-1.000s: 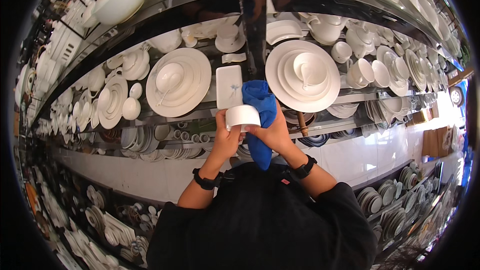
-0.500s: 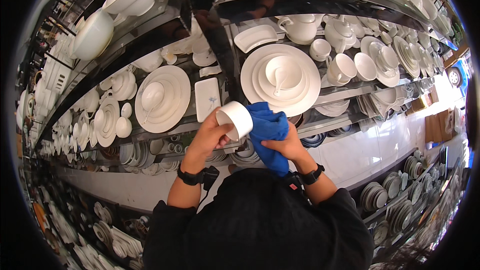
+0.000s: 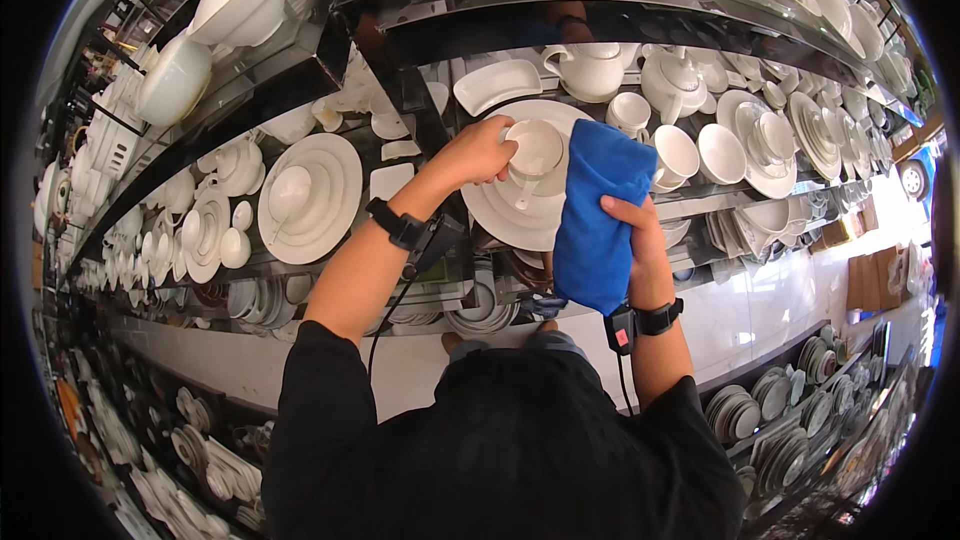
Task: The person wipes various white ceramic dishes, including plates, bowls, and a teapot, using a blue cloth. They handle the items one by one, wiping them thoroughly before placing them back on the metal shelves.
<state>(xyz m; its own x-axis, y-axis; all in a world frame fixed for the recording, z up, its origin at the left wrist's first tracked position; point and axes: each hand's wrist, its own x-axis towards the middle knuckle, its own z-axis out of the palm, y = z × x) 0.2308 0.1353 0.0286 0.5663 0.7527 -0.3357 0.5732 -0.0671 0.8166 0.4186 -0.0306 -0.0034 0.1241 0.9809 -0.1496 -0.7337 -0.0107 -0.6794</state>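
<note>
Hiding part of a plate [image 3: 490, 208] is blue cloth [image 3: 594, 245].

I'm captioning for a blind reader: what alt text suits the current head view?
A person's left hand is at the rim of a white bowl above white plates, while the right hand holds a blue cloth; white crockery crowds the surrounding shelves.

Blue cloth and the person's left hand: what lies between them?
In the head view, a round white vessel lies between the blue cloth and the left hand, with a large white plate beneath.
</note>
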